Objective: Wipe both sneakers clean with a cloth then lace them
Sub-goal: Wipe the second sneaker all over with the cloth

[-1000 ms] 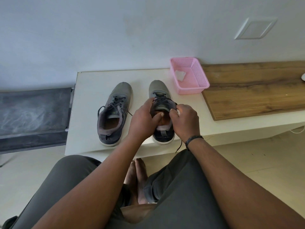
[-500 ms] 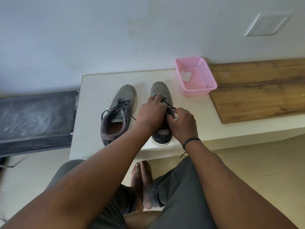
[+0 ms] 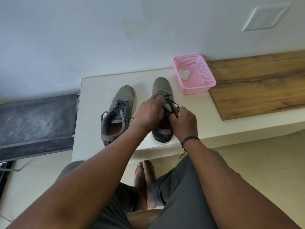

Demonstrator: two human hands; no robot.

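Roughly mid-lacing, judging by layout. Just left of the left hand [image 3: 149, 113], the left sneaker [image 3: 118, 114] sits on the white bench [image 3: 92, 96], laces crossed up the eyelets but ends loose and untied, one trailing off its inner side. The left hand is curled over the tongue area of the right sneaker [image 3: 162, 90], fingers pinching something there; it looks like lace or tongue, can't tell which. Directly under both hands that shoe's toe and heel show, the throat is hidden. Right hand [image 3: 184, 120] is closed in a pinch on the dark lace [image 3: 172, 102], with a bit of white showing at its fingertips, possibly the cloth, can't confirm. Beyond and right of the right hand, a pink basket [image 3: 207, 75] holds a white folded piece [image 3: 184, 74]. Read: wiping probably done or nearly so; right shoe lacing in progress, left shoe needs tying.
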